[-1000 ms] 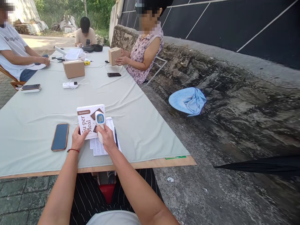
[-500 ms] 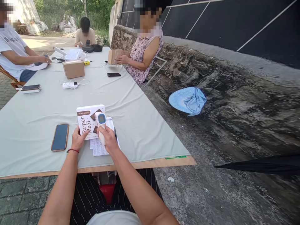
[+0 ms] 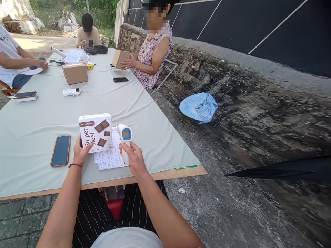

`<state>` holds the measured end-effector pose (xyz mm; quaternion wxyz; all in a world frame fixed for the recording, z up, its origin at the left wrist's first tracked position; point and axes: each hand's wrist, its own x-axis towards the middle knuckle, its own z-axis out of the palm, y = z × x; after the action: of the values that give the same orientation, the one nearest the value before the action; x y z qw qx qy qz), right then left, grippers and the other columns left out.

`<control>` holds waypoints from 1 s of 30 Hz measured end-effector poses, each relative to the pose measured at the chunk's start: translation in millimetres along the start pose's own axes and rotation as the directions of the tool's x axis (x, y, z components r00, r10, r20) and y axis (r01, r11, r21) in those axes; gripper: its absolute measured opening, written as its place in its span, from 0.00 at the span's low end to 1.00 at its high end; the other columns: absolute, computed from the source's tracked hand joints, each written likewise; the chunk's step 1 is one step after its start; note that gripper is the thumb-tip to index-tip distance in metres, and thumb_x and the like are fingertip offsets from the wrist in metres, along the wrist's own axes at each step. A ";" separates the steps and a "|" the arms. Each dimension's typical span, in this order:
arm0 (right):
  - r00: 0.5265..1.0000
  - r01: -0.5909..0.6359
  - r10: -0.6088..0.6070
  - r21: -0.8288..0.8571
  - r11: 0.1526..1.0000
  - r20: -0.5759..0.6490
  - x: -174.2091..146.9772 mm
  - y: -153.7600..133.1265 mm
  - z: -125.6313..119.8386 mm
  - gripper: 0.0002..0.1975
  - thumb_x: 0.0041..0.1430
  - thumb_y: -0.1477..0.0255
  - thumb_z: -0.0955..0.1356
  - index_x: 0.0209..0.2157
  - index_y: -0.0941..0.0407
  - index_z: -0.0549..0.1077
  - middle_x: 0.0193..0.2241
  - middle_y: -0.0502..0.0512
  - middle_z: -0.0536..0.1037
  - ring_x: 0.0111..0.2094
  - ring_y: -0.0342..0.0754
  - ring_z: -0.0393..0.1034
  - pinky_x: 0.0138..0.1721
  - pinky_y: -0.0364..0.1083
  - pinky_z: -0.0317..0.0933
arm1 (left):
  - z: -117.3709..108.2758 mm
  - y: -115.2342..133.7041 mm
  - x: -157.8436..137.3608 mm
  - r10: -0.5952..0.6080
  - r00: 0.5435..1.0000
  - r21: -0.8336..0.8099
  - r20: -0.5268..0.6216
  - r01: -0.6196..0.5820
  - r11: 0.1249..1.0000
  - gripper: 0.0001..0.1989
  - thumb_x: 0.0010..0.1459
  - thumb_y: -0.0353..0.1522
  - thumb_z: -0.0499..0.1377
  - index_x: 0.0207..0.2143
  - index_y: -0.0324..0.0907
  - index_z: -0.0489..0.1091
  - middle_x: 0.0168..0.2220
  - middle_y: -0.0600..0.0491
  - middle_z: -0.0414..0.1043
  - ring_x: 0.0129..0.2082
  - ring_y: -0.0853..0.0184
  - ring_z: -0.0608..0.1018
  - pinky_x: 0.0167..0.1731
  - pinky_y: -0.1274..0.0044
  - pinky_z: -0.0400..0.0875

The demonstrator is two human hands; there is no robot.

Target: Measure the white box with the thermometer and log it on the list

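Observation:
My left hand (image 3: 81,150) grips the lower left side of a white carton (image 3: 95,132) printed "Su-per Meal" with chocolate pieces, its front tilted toward me. In my right hand (image 3: 133,156) is a white infrared thermometer (image 3: 124,137), fingers wrapped round its handle; its blue-rimmed screen faces me and I cannot read it. The thermometer is apart from the carton, to its right. Sheets of handwritten paper (image 3: 108,161) lie on the table below both. Left of my left hand rests a smartphone (image 3: 60,151) in a brown case.
The cloth-covered table (image 3: 144,137) stretches ahead. On it are a cardboard box (image 3: 75,74), a white device with a cable (image 3: 71,92), and two more phones. Three people sit around it; the one at right holds a small box (image 3: 120,59). A blue hat (image 3: 199,106) lies beyond the right edge.
The thermometer has moved right, away from the carton's front, uncovering the printed chocolate pieces. My left hand still holds the carton. The whole view has shifted slightly.

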<state>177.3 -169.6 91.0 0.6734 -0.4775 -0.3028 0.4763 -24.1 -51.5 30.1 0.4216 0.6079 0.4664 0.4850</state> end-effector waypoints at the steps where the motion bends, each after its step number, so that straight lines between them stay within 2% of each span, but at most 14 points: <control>1: 1.000 0.008 -0.008 -0.019 1.000 -0.019 -2.7 -1.0 -6.0 0.19 0.48 0.53 0.71 0.31 0.54 0.72 0.22 0.48 0.67 0.25 0.44 0.58 0.26 0.44 0.55 | -0.2 -2.9 1.5 0.010 1.000 -0.020 -0.028 -0.010 1.000 0.37 0.44 0.46 0.69 0.54 0.40 0.65 0.48 0.44 0.75 0.46 0.57 0.78 0.46 0.66 0.74; 6: 0.995 0.025 -0.027 -0.021 0.999 -0.096 -14.5 -4.4 -31.1 0.18 0.49 0.56 0.72 0.36 0.55 0.74 0.27 0.49 0.71 0.27 0.44 0.59 0.30 0.45 0.58 | -3.5 -19.4 10.5 0.106 0.976 -0.012 -0.190 -0.110 0.994 0.44 0.43 0.48 0.70 0.58 0.41 0.59 0.49 0.42 0.72 0.47 0.57 0.77 0.48 0.66 0.73; 10: 0.990 0.023 -0.026 -0.023 0.999 -0.138 -17.6 -3.4 -42.6 0.18 0.49 0.57 0.72 0.35 0.56 0.74 0.26 0.49 0.70 0.27 0.43 0.58 0.30 0.44 0.56 | -5.9 -26.9 14.8 0.167 0.951 0.026 -0.261 -0.166 0.986 0.46 0.44 0.50 0.69 0.59 0.41 0.55 0.51 0.40 0.69 0.50 0.56 0.75 0.50 0.65 0.71; 15: 0.989 0.024 -0.028 -0.029 0.999 -0.148 -16.4 -0.8 -45.9 0.17 0.49 0.57 0.72 0.32 0.56 0.73 0.25 0.48 0.69 0.27 0.43 0.57 0.30 0.44 0.54 | -6.6 -33.4 16.8 0.196 0.943 0.053 -0.270 -0.188 0.981 0.49 0.44 0.50 0.69 0.61 0.42 0.51 0.50 0.42 0.67 0.50 0.57 0.75 0.50 0.65 0.71; 21: 0.992 0.019 -0.023 -0.038 0.999 -0.126 -15.1 1.9 -43.6 0.18 0.49 0.55 0.72 0.33 0.56 0.74 0.26 0.49 0.70 0.27 0.43 0.59 0.29 0.44 0.55 | -5.3 -31.9 16.3 0.231 0.939 0.087 -0.253 -0.216 0.973 0.48 0.47 0.50 0.67 0.63 0.43 0.48 0.51 0.42 0.65 0.51 0.57 0.73 0.51 0.64 0.69; 24: 0.990 0.035 -0.055 -0.152 0.988 -0.133 -4.5 13.5 -51.6 0.19 0.51 0.54 0.70 0.34 0.56 0.74 0.28 0.51 0.73 0.30 0.46 0.63 0.33 0.45 0.59 | -3.3 -27.8 16.1 0.226 0.946 0.066 -0.233 -0.216 0.974 0.49 0.47 0.51 0.67 0.64 0.43 0.47 0.52 0.42 0.65 0.51 0.57 0.74 0.51 0.65 0.70; 26: 0.974 0.058 -0.121 -0.306 0.950 -0.191 7.6 25.5 -61.7 0.23 0.49 0.54 0.71 0.40 0.56 0.74 0.33 0.53 0.76 0.35 0.49 0.67 0.39 0.47 0.62 | -1.6 -25.9 16.5 0.225 0.949 0.051 -0.219 -0.219 0.974 0.50 0.47 0.52 0.66 0.64 0.43 0.47 0.54 0.41 0.64 0.52 0.57 0.73 0.52 0.65 0.70; 28: 0.941 0.008 -0.174 -0.495 0.869 -0.289 20.4 38.0 -73.4 0.29 0.44 0.55 0.72 0.46 0.57 0.72 0.38 0.56 0.77 0.39 0.52 0.69 0.42 0.50 0.62 | -0.2 -25.0 17.1 0.228 0.951 0.041 -0.211 -0.224 0.974 0.51 0.47 0.53 0.66 0.64 0.42 0.46 0.55 0.39 0.63 0.53 0.56 0.73 0.53 0.65 0.70; 30: 0.922 -0.102 -0.173 -0.648 0.755 -0.347 30.7 48.3 -84.4 0.30 0.43 0.57 0.72 0.48 0.55 0.72 0.39 0.57 0.77 0.40 0.54 0.69 0.43 0.51 0.62 | 0.7 -24.5 17.3 0.234 0.949 0.032 -0.212 -0.233 0.972 0.51 0.48 0.53 0.66 0.65 0.41 0.46 0.56 0.38 0.63 0.54 0.55 0.73 0.54 0.64 0.69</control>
<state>244.3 -166.6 14.2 0.5185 -0.7605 -0.3206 0.2235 -25.6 -29.6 9.7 0.3065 0.6042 0.4357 0.5925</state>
